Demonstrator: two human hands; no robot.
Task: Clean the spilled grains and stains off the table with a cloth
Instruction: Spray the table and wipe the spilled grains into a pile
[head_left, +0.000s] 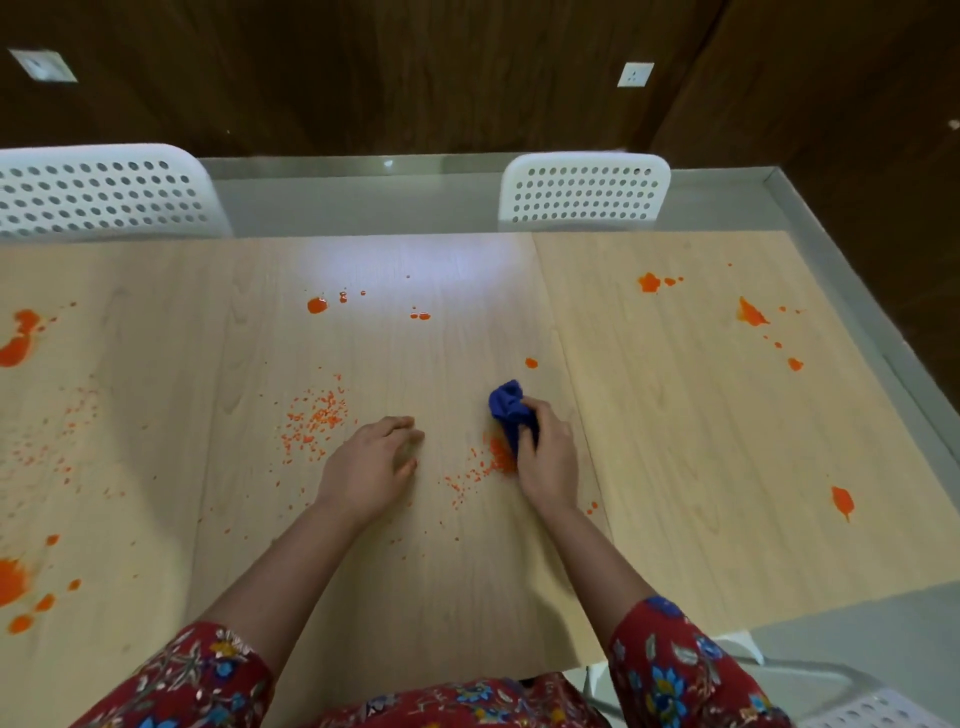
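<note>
My right hand (548, 457) grips a bunched blue cloth (509, 408) and holds it down on the light wooden table (467, 571). A small heap of orange grains (498, 457) lies right against the cloth's left side. My left hand (371, 462) rests on the table with its fingers loosely curved, holding nothing, between that heap and a wider scatter of orange grains (314, 418). Orange stains dot the table: one blob (317, 305) at the far middle, another spot (531, 362) just beyond the cloth.
More orange stains lie at the left edge (18, 338), the near left (13, 579), the far right (751, 312) and the near right (841, 501). Fine grains (57, 452) spread over the left side. Two white perforated chairs (584, 192) stand behind the table.
</note>
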